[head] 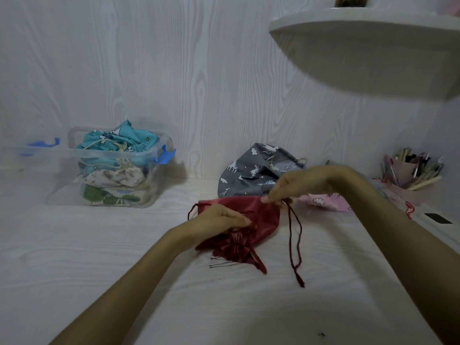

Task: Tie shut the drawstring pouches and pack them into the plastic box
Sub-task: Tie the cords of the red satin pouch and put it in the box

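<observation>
Cord [296,235] of the red pouch [258,220], lying mid-table right of the plastic box [112,168], is pinched by the right hand [293,185] while the left hand [224,217] presses flat; steady pull advised, fabric kept pinned.
</observation>
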